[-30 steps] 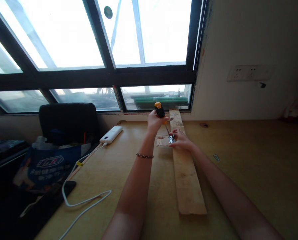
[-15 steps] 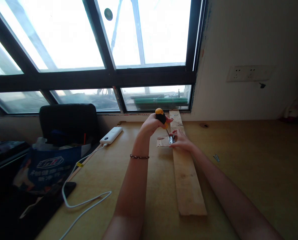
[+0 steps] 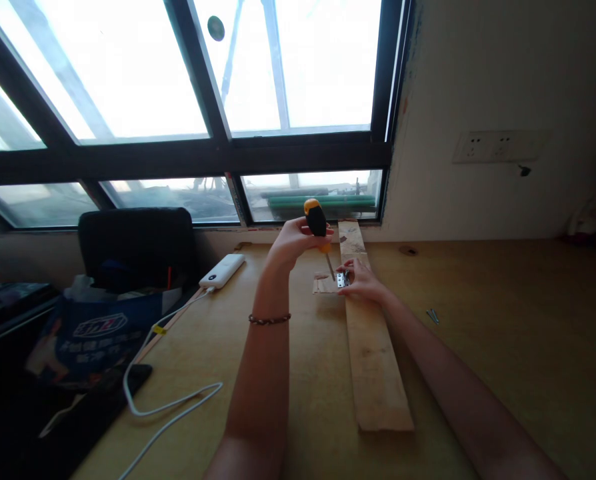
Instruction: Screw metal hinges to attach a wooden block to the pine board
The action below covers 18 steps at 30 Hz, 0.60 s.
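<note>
My left hand is closed round the yellow-and-black handle of a screwdriver. The shaft slants down, its tip close to the left edge of a small metal hinge; whether the two touch I cannot tell. With thumb and fingers, my right hand grips the hinge from the right. Under the hinge, a short thin piece of wood sticks out leftward from a long wooden board, which lies lengthwise on the table. My right fingers hide part of the hinge.
Several screws lie on the wooden table to the right. A white power bank with a white cable rests at the left edge. Beyond it stand a black chair and a blue bag. A window lies ahead.
My left hand has moved up and left with the screwdriver, and its tip has shifted from the hinge towards its left edge. My right hand stays on the hinge.
</note>
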{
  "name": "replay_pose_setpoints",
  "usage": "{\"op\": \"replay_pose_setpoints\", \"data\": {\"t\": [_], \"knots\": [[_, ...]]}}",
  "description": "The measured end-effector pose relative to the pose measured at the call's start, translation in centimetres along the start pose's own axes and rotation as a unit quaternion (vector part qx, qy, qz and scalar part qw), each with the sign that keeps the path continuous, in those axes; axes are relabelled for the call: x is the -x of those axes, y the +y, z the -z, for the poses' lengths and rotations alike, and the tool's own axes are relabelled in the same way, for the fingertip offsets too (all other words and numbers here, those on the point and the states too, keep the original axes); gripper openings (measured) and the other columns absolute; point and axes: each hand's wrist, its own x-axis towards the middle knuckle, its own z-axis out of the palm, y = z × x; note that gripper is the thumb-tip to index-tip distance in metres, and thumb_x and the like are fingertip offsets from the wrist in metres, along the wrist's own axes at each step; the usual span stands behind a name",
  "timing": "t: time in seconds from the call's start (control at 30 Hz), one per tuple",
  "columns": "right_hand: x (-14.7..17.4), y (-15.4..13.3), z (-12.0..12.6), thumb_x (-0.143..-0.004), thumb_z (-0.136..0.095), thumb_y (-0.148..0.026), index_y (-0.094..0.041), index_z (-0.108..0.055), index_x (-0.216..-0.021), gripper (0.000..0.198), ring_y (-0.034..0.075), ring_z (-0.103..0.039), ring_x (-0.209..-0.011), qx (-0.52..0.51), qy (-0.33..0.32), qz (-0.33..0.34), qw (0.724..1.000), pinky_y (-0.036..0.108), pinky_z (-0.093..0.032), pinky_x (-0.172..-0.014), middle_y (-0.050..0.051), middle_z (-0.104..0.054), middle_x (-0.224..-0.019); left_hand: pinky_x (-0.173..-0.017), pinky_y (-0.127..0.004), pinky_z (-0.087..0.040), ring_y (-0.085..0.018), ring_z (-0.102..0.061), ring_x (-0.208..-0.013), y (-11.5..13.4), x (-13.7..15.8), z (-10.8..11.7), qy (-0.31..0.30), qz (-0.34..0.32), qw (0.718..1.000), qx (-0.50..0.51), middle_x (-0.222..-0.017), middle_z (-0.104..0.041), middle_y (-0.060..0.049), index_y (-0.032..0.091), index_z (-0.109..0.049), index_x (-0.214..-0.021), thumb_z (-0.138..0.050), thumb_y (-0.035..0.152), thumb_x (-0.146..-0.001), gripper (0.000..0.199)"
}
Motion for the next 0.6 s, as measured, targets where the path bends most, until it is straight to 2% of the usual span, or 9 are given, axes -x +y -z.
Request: {"op": "replay_pose_setpoints", "data": {"t": [0.13,0.23,0.43,0.6], "knots": [[-0.1,0.3,-0.2,-0.052,-0.079,-0.043,-0.020,-0.058,-0.104,0.060,0.024,-0.048,-0.105,0.037,-0.007,0.016,0.999,0.039,-0.035,-0.092,0.008,-0.051,-0.112,-0.070,-0.035,-0.052,-0.021,-0.064,-0.079,0.8,0.2,0.3,0.077,-0.019,0.997,0.008,-0.087,-0.069,-0.010,0.011,-0.064,-0.087,-0.075,0.017,-0.049,0.040],[-0.1,0.5,-0.3,-0.053,-0.077,-0.046,-0.020,-0.057,-0.108,0.064,0.025,-0.047,-0.106,0.061,-0.014,0.016,0.998,0.039,-0.035,-0.093,0.009,-0.050,-0.114,-0.069,-0.033,-0.052,-0.021,-0.064,-0.078,1.2,0.3,0.4,0.109,-0.021,0.994,0.018,-0.084,-0.069,-0.009,0.012,-0.064,-0.086,-0.076,0.016,-0.048,0.041],[0.0,0.3,-0.3,-0.058,-0.072,-0.048,-0.021,-0.054,-0.112,0.063,0.028,-0.044,-0.112,0.104,-0.032,0.024,0.994,0.042,-0.032,-0.096,0.009,-0.049,-0.120,-0.067,-0.033,-0.051,-0.021,-0.063,-0.078,0.7,-0.1,0.5,0.104,-0.008,0.994,0.016,-0.085,-0.069,-0.010,0.012,-0.064,-0.086,-0.076,0.016,-0.046,0.042],[0.0,0.4,-0.3,-0.057,-0.072,-0.052,-0.020,-0.049,-0.117,0.071,0.029,-0.042,-0.116,0.088,-0.042,0.019,0.995,0.043,-0.032,-0.097,0.011,-0.049,-0.122,-0.069,-0.034,-0.051,-0.020,-0.063,-0.077,0.0,-0.5,0.3,0.095,0.001,0.995,0.020,-0.085,-0.069,-0.010,0.011,-0.064,-0.086,-0.077,0.017,-0.045,0.044]]}}
